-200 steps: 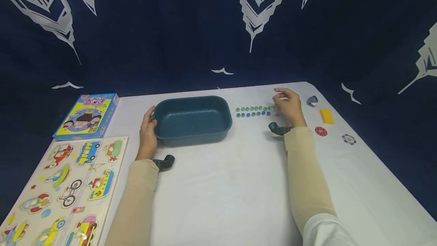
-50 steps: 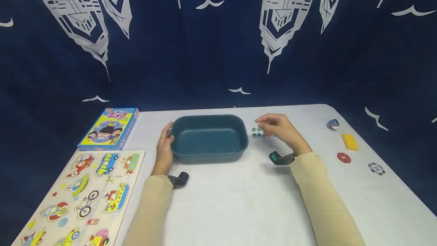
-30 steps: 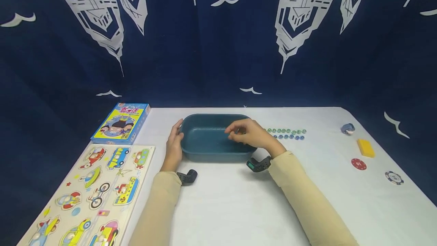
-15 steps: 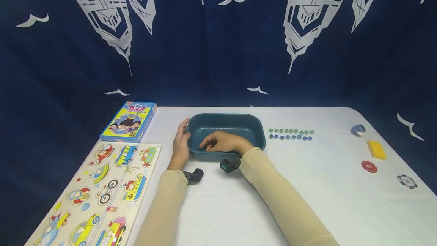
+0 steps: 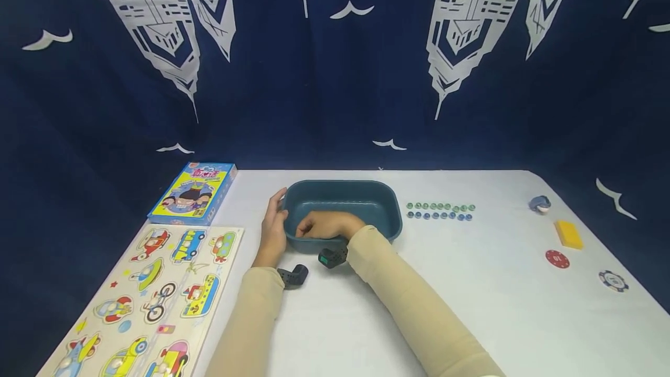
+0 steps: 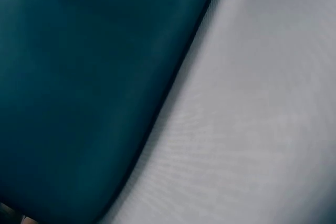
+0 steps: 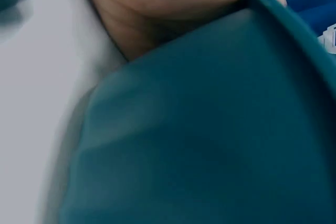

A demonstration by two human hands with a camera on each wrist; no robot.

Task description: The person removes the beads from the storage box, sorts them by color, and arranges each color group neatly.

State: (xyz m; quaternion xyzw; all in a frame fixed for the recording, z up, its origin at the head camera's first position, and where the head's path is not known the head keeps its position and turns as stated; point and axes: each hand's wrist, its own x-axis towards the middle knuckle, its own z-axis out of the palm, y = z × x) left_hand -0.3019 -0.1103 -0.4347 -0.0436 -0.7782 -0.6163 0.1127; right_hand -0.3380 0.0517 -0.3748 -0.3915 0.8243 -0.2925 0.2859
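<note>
A dark teal plastic basin (image 5: 342, 188) stands at the back middle of the white table. My left hand (image 5: 272, 234) holds its left end, fingers along the outer wall and thumb at the rim. My right hand (image 5: 330, 224) reaches over the front rim into the basin, fingers curled and pointing down. Its fingertips are hidden, so I cannot see whether anything is between them. In the right wrist view the palm side and wrist (image 7: 142, 3) lie close over the basin's rim. Right of the basin run two rows of small glass marbles, green (image 5: 439, 206) behind and blue (image 5: 435, 215) in front.
A puzzle board (image 5: 173, 295) with vehicle pieces lies at the left, a blue-and-yellow card box (image 5: 193, 194) behind it. Along the right edge lie a small blue-grey object (image 5: 540, 204), a yellow block (image 5: 568, 234), a red chip (image 5: 557, 259) and a black-and-white chip (image 5: 613, 281).
My right hand has moved left from above the marble rows into the basin, toward its left end. My left hand stays at the basin. The head view has shifted.
</note>
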